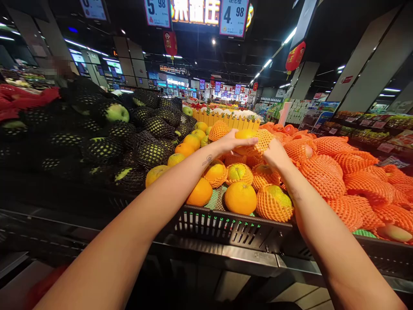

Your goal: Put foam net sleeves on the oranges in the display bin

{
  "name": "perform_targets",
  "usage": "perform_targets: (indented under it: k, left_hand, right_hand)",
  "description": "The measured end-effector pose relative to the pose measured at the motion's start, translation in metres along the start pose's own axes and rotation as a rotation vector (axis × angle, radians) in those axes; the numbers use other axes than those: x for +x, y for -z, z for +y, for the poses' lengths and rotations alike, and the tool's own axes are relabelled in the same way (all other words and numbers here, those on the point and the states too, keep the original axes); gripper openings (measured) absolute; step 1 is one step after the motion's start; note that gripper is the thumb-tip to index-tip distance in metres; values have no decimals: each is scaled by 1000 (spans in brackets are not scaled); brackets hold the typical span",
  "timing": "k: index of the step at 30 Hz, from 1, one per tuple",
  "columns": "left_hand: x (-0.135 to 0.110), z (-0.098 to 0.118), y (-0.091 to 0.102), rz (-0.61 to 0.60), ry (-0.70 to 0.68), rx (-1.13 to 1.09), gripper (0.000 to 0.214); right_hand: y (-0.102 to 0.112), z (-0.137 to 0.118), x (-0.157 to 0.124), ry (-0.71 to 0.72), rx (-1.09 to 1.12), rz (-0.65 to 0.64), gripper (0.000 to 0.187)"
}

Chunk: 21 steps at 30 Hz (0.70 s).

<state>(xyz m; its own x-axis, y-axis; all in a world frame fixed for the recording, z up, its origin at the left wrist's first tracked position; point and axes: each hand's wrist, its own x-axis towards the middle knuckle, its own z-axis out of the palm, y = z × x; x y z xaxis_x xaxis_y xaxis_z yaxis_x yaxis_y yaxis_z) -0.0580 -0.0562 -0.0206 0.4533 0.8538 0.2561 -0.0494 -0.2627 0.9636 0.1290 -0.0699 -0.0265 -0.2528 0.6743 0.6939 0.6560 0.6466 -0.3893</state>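
Note:
My left hand (231, 141) is closed around an orange (244, 134), its thumb lying across the fruit. Against the right side of that orange sits an orange foam net sleeve (263, 141), gripped by my right hand (275, 152). Most of the right fingers are hidden behind the net. How far the sleeve covers the fruit cannot be made out. Below both hands are more oranges, some bare like the front one (240, 198), others in foam nets like the one at the front right (274, 203).
A black slatted crate (226, 227) holds the oranges. Green fruit in black nets (155, 150) is piled on the left, fruit in orange foam nets (322, 174) on the right. A yellow picket-style divider (226, 119) stands behind. Price signs (234, 17) hang overhead.

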Motion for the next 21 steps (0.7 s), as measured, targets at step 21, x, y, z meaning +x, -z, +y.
perform_targets:
  k: [21]
  left_hand:
    - [11, 0, 17, 320, -179, -287, 49]
  right_hand:
    - [12, 0, 9, -551, 730, 296, 33]
